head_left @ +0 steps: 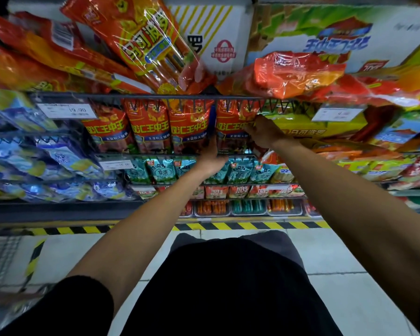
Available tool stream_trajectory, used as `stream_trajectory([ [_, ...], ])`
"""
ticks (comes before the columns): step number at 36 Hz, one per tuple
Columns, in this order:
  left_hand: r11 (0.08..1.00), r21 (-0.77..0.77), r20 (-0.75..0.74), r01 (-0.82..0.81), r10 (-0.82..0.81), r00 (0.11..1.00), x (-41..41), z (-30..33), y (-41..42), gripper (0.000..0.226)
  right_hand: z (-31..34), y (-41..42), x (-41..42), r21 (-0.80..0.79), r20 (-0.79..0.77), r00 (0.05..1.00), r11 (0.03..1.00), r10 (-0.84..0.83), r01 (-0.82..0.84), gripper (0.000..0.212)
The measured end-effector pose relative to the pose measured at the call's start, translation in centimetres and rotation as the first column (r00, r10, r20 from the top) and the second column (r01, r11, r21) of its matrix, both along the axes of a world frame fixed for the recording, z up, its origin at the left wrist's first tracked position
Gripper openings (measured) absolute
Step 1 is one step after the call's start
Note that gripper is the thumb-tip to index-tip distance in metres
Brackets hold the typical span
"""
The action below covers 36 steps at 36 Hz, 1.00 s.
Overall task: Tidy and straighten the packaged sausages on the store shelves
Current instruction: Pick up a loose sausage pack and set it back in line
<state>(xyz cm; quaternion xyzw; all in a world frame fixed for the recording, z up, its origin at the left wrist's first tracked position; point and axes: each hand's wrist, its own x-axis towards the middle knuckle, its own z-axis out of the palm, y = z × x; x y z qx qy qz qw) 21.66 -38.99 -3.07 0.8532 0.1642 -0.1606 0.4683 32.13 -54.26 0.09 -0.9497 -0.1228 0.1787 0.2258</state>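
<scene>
Below me pale floor tiles with dark grout lines, a yellow-and-black hazard stripe along the foot of the shelving, dark metal shelf rail ahead of me, white price tags clipped on, dim store light

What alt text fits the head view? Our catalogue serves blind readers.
Both hands reach into a row of upright red sausage packs: the left hand below them, the right hand at the rightmost red pack. Teal snack bags fill the shelf beneath.
</scene>
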Motion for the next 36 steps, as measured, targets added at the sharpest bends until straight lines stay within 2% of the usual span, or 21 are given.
stream_trajectory([
  [8, 0.998, -0.036, 0.017, -0.047, 0.048, 0.999, 0.7, 1.2, -0.9, 0.088, -0.8, -0.1, 0.2, -0.047, -0.070, 0.997, 0.998, 0.025, -0.028, 0.039],
  [14, 0.976, -0.163, 0.017, -0.142, 0.146, 0.989, 0.8, 0.6, -1.1, 0.095, -1.4, -0.5, 0.3, -0.035, -0.098, 0.994, 0.998, 0.041, -0.045, 0.039],
  [17, 0.960, -0.222, 0.019, -0.170, 0.178, 0.984, 0.6, 0.8, -1.3, 0.090, -1.7, -0.7, 0.4, -0.018, -0.085, 0.996, 0.999, 0.040, -0.041, 0.039],
  [22, 0.951, -0.234, 0.088, -0.204, 0.230, 0.969, -0.2, 0.1, -1.1, 0.089, -1.3, -0.1, 0.7, 0.031, -0.036, 0.996, 0.997, 0.078, -0.076, 0.042],
  [27, 0.948, -0.261, 0.083, -0.185, 0.213, 0.974, -0.9, 0.0, -0.4, 0.085, -1.3, 0.5, 0.7, 0.016, -0.087, 0.990, 0.994, 0.108, -0.107, 0.044],
  [30, 0.954, -0.258, 0.135, -0.151, 0.190, 0.973, -0.9, 0.3, -0.1, 0.080, -1.5, 0.4, 0.5, -0.005, -0.104, 0.989, 0.995, 0.101, -0.102, 0.044],
  [36, 0.938, -0.304, 0.131, -0.166, 0.214, 0.968, -1.3, 0.2, -0.2, 0.088, -1.1, 0.2, 0.6, -0.006, -0.068, 0.990, 0.993, 0.121, -0.121, 0.031],
])
